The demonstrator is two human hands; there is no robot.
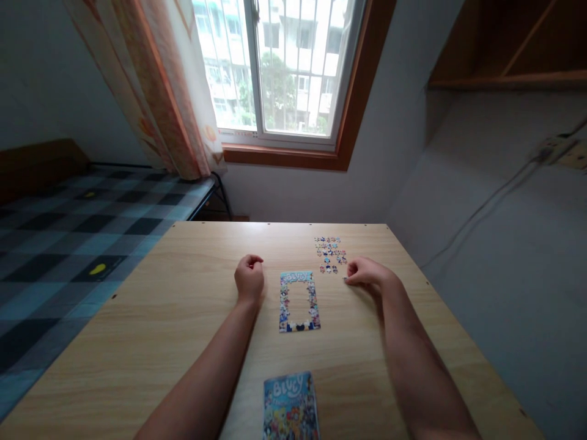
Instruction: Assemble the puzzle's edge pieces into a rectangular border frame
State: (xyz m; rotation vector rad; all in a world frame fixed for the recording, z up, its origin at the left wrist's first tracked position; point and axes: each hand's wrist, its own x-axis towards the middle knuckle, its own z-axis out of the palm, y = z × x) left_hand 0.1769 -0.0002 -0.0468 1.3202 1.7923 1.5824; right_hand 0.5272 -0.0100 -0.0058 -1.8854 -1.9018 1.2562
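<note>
A rectangular puzzle border [283,305] lies on the table with a bare opening in its middle. To the left of it rests my left hand [249,279], curled into a loose fist with nothing showing in it. My right hand [364,271] is on the other side, fingertips pinched on a small puzzle piece [345,279] at the tabletop. Just beyond, to that hand's upper left, loose puzzle pieces [329,252] are spread in rough rows. Fingers partly cover the held piece, so its picture cannot be made out.
Nearest me on the wooden table [183,342] lies a colourful "Bluey" puzzle box or picture [290,406]. A bed with a checked cover [101,214] stands to the left. Behind the table are a curtain [165,91] and a barred window [293,73]. A cable [481,198] hangs along the right wall.
</note>
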